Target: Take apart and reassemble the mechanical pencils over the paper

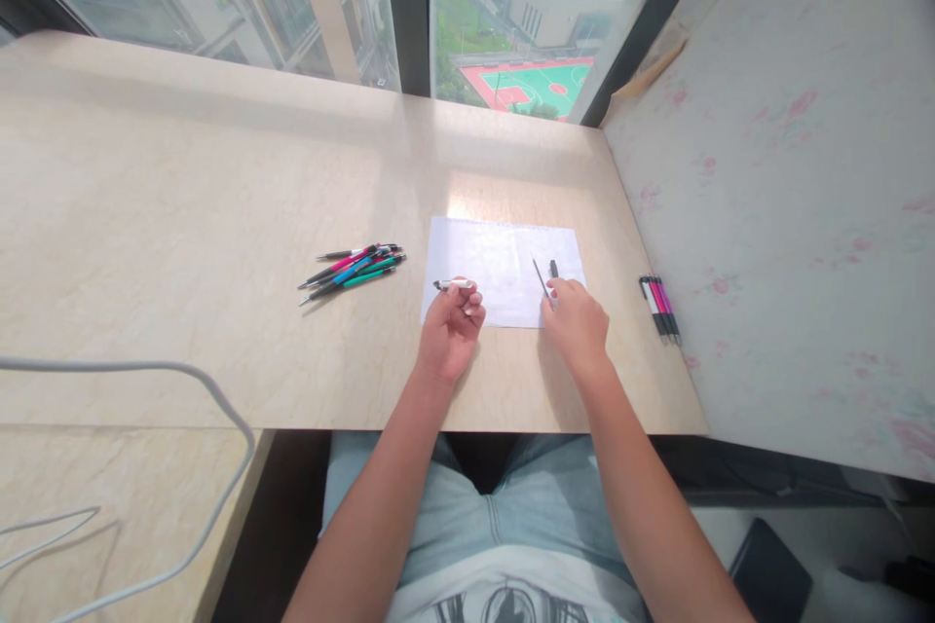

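My left hand (451,336) is turned palm up above the left part of a white sheet of paper (504,258). Its thumb and fingers pinch a white pen barrel (462,283) with a dark end pointing left. Over the sheet's right part, my right hand (579,323) has its fingers closed on a thin dark pen refill (541,278), which slants up and to the left. A short black pen piece (553,268) shows just beyond those fingertips; whether they touch it I cannot tell.
A loose pile of several coloured pens (355,271) lies left of the paper. Several pens (659,309) lie side by side near the papered wall (789,214) on the right. A grey cable (168,367) loops at the lower left. Windows border the far edge of the table (182,214).
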`<state>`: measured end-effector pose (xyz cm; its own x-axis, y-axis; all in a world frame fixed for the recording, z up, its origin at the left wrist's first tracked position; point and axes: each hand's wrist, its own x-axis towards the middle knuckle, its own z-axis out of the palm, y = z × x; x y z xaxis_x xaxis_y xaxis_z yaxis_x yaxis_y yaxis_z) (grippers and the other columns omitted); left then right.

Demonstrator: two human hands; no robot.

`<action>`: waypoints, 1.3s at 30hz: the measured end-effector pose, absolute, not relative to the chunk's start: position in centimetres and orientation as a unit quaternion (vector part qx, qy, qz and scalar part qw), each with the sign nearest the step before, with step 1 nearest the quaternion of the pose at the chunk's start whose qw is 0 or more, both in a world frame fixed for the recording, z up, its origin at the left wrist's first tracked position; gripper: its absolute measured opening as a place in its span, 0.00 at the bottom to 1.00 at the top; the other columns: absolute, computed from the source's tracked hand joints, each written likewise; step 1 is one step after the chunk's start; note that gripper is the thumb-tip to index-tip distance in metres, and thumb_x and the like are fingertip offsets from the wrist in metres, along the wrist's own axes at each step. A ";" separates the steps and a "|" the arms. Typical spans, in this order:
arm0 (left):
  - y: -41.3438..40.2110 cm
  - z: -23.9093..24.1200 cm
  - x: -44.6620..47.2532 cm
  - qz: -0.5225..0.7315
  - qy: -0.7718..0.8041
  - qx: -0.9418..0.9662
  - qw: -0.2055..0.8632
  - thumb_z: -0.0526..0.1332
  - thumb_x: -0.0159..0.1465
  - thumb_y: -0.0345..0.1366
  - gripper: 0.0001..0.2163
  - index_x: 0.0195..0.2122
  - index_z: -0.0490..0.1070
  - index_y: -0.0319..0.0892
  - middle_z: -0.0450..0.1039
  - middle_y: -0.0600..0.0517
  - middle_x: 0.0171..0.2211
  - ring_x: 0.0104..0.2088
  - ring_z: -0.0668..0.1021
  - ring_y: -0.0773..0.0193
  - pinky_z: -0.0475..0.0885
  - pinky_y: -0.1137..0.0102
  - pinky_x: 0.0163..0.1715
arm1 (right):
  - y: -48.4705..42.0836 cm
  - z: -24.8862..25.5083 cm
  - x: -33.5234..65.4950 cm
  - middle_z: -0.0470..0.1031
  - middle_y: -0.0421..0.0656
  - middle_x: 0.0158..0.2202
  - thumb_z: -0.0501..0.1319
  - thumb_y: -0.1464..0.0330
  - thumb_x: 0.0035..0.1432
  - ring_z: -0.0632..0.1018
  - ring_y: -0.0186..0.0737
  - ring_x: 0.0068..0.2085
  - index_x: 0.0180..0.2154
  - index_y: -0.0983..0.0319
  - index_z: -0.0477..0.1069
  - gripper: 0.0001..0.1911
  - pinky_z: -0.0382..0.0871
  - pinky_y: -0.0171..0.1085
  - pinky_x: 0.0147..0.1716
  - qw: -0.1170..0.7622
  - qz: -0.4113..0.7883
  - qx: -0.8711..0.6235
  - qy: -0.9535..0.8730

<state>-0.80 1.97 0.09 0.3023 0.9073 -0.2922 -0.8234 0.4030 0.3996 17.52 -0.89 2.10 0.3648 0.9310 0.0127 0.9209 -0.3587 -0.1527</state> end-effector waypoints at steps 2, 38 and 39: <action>1.9 0.2 -0.9 0.549 0.240 0.093 0.795 0.70 0.58 0.35 0.07 0.35 0.74 0.42 0.72 0.54 0.33 0.32 0.74 0.74 0.69 0.79 0.30 | -0.8 2.0 17.4 0.78 0.50 0.45 0.58 0.70 0.63 0.79 0.48 0.39 0.50 0.59 0.75 0.15 0.67 0.40 0.32 0.050 0.037 -0.825 -0.562; 1.7 -0.4 0.0 0.529 0.290 0.128 0.787 0.71 0.56 0.32 0.09 0.36 0.76 0.37 0.76 0.51 0.33 0.32 0.76 0.72 0.69 0.78 0.32 | -5.1 4.0 18.4 0.81 0.42 0.34 0.62 0.65 0.63 0.76 0.40 0.32 0.35 0.57 0.79 0.08 0.68 0.39 0.34 0.345 0.208 -0.651 -0.644; 1.7 -0.4 0.0 0.527 0.292 0.140 0.785 0.71 0.56 0.33 0.09 0.37 0.76 0.38 0.76 0.51 0.33 0.32 0.76 0.71 0.69 0.77 0.32 | -5.3 4.1 18.4 0.81 0.42 0.34 0.62 0.65 0.63 0.76 0.39 0.32 0.35 0.57 0.79 0.08 0.68 0.39 0.34 0.339 0.203 -0.649 -0.650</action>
<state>-0.01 1.67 -0.40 0.2729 0.9101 -0.3118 -0.7463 0.4048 0.5283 18.43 -5.25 4.07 0.0727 0.9817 0.1760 0.7060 0.0739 -0.7043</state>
